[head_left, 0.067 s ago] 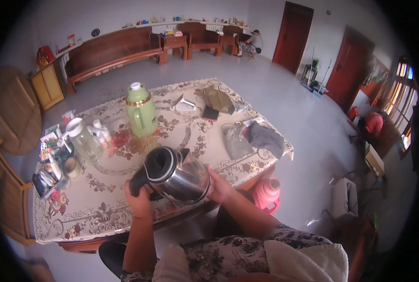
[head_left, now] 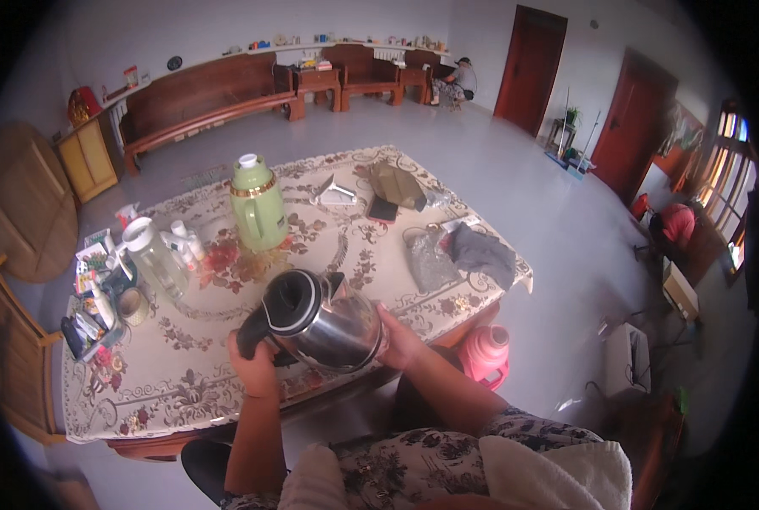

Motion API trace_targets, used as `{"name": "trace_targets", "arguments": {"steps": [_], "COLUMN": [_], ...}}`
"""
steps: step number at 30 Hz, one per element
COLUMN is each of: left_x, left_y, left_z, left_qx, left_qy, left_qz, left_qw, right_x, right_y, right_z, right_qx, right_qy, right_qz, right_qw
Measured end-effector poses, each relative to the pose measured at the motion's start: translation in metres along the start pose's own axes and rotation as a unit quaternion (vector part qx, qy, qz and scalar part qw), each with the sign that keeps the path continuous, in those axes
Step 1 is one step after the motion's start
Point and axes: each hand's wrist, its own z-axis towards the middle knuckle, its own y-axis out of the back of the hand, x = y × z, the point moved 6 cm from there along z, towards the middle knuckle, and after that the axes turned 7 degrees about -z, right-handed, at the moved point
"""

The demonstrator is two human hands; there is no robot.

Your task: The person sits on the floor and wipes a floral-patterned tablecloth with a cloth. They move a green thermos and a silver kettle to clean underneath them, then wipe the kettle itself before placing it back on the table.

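Steel kettle (head_left: 324, 321) lifted above near table (head_left: 167, 382) edge, lid open, tilted. Left hand (head_left: 256, 367) clamped on black handle; right hand (head_left: 399, 338) pressed against body. Green thermos (head_left: 258, 202) far, capped, untouched.

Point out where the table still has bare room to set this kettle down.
Bare cloth lies in front of the left hand, along the table near edge. Another free patch runs between the green thermos and the grey cloth. The left end is crowded: clear jug, small bottles and packets. The right hand steadies the steel kettle.
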Motion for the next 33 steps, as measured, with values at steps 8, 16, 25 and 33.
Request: {"name": "trace_targets", "arguments": {"steps": [8,16,25,33], "left_x": [0.016,0.016,0.021,-0.036], "left_y": [0.009,0.009,-0.004,-0.021], "left_z": [0.007,0.01,0.015,0.011], "left_qx": [0.008,0.006,0.041,0.068], "left_qy": [0.001,0.005,0.081,0.082], "left_qz": [-0.06,-0.052,-0.159,-0.181], "left_qw": [0.998,0.999,0.983,0.978], "right_x": [-0.004,-0.002,-0.002,0.023], "right_y": [-0.007,-0.023,-0.031,-0.084], "right_z": [-0.007,-0.011,-0.01,-0.023], "right_qx": [-0.048,-0.035,0.033,0.135], "right_qy": [-0.008,0.021,0.007,0.039], "right_qz": [-0.054,-0.087,0.033,0.095], "right_qw": [0.997,0.995,0.999,0.985]}}
